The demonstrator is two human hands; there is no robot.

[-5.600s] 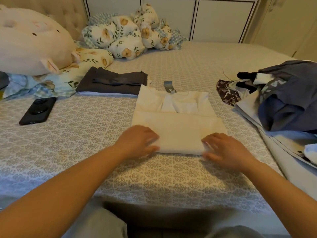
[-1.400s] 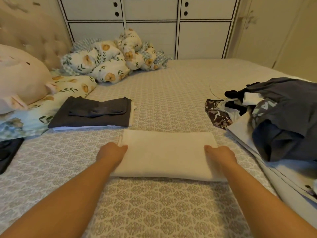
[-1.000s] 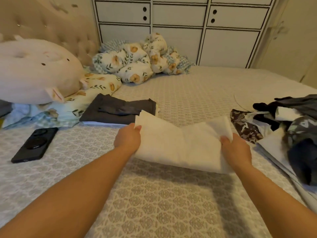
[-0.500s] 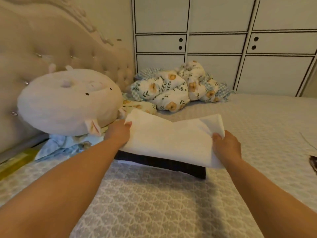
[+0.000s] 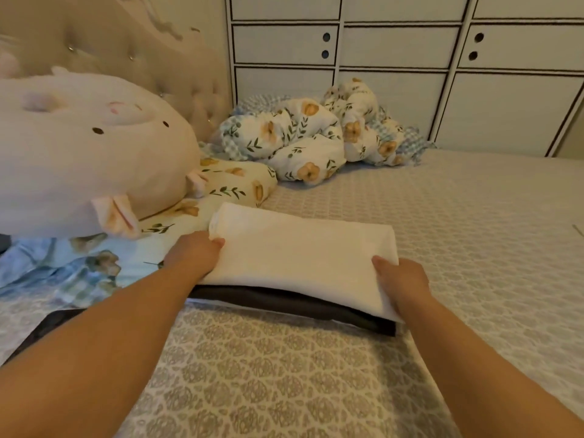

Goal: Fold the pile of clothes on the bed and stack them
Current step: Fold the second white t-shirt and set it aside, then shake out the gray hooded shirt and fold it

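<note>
Placement of the folded white garment (image 5: pixel 303 257) on the stack is observed in the head view. The garment lies flat on the dark folded garment (image 5: pixel 294 303), which rests on the bed (image 5: pixel 284 374).

Left hand (image 5: pixel 194 256): at the garment's left short edge, fingers curled round that edge, thumb on top. Right hand (image 5: pixel 403 284): at the near right corner, thumb on the top face, fingers wrapped under the edge. Both hands grip the cloth; neither has let go.

Governing relation: the garment spans the gap between the two hands, its long axis running from the left hand across to the right hand, slightly skewed so that the right end sits nearer the person. The dark garment beneath follows the same axis, and its near edge shows just below the white one, ahead of both wrists. Neither hand is clearly favoured; each holds one end.

Judgement: the release is the step in hand. Fingers under the right corner would need to slide out along the long axis, outward, to avoid dragging the top layer off square.

Adjacent items: a round plush cushion (image 5: pixel 79 153) and floral pillow (image 5: pixel 227 184) lie beyond the left hand, close to the stack's far left corner. The unfolded pile is not in view.
</note>
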